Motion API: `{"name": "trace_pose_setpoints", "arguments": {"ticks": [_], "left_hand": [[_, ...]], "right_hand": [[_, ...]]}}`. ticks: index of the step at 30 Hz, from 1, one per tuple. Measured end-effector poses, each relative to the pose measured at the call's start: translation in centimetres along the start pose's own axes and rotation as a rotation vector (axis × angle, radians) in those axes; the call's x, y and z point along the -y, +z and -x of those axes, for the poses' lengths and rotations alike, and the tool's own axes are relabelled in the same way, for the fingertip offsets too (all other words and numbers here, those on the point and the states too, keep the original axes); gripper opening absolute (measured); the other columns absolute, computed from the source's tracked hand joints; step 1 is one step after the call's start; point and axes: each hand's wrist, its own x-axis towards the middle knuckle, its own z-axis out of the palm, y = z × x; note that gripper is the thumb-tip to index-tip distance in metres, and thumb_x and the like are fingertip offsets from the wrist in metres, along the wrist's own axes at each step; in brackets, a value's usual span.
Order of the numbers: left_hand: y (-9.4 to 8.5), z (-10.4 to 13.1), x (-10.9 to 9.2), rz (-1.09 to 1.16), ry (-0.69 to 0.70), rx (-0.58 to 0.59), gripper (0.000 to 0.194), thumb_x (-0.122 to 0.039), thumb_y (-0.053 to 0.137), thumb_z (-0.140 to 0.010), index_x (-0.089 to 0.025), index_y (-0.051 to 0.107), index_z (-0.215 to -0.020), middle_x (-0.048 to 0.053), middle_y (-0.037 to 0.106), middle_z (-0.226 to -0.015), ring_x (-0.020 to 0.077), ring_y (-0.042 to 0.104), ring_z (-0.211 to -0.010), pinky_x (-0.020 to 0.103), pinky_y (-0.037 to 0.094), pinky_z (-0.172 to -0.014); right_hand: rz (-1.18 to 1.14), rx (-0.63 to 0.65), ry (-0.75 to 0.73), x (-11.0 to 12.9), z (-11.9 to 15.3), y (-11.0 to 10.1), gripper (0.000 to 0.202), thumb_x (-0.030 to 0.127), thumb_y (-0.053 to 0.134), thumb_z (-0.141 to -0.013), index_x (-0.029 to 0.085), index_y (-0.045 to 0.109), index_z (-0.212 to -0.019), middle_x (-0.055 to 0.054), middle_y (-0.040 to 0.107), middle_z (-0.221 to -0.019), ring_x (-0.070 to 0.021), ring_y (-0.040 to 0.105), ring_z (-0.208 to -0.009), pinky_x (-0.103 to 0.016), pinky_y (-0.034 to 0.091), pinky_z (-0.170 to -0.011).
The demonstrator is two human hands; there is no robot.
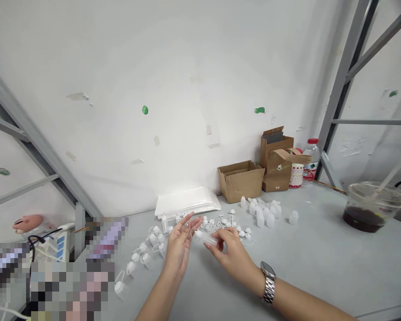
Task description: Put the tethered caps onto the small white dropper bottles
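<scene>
My right hand (229, 247) is closed around the lower end of a small clear plastic bottle (206, 238), which lies tilted in the air with its white cap end toward the left. My left hand (179, 240) is raised beside that cap end, thumb and fingers drawn together; what sits between the fingertips is too small to tell. Left of it stand several small bottles with looped white caps (146, 258). Loose white caps with straps (225, 223) lie in a pile behind my right hand. Farther right is a group of small translucent bottles without looped caps (265, 213).
At the wall lie stacked white sheets (187, 200), a cardboard box (240, 180), a brown paper bag (277, 165) and a red-capped water bottle (311, 160). A plastic cup of dark drink (367, 214) stands right. A power strip (62, 245) and cables are left.
</scene>
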Motion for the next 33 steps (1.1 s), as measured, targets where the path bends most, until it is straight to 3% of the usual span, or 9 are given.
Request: {"name": "trace_pose_setpoints", "arguments": {"ticks": [10, 26, 33], "left_hand": [[0.03, -0.05, -0.02, -0.029, 0.019, 0.004, 0.032, -0.019, 0.067, -0.067, -0.012, 0.062, -0.097, 0.013, 0.071, -0.088, 0.0258, 0.061, -0.098, 0.038, 0.035, -0.096], [0.01, -0.11, -0.13, 0.079, -0.060, -0.025, 0.025, -0.011, 0.062, -0.070, -0.013, 0.063, -0.095, 0.011, 0.071, -0.091, 0.0207, 0.062, -0.096, 0.027, 0.044, -0.086], [-0.25, -0.24, 0.10, 0.041, -0.024, 0.004, 0.028, -0.016, 0.066, -0.068, -0.014, 0.064, -0.097, 0.010, 0.071, -0.091, 0.0236, 0.060, -0.100, 0.033, 0.039, -0.092]], "right_hand": [[0.006, 0.012, 0.003, -0.01, 0.08, 0.02, 0.010, 0.029, 0.058, -0.079, 0.019, 0.055, -0.079, -0.002, 0.059, -0.065, -0.0220, 0.050, -0.076, -0.034, 0.041, -0.072], [0.002, 0.030, 0.006, 0.08, 0.03, -0.04, 0.011, 0.029, 0.056, -0.080, 0.019, 0.055, -0.078, -0.002, 0.059, -0.066, -0.0213, 0.050, -0.078, -0.033, 0.040, -0.074], [0.006, 0.038, 0.007, 0.08, -0.01, 0.01, 0.012, 0.030, 0.056, -0.080, 0.019, 0.055, -0.078, -0.002, 0.058, -0.067, -0.0209, 0.049, -0.076, -0.032, 0.040, -0.073]]}}
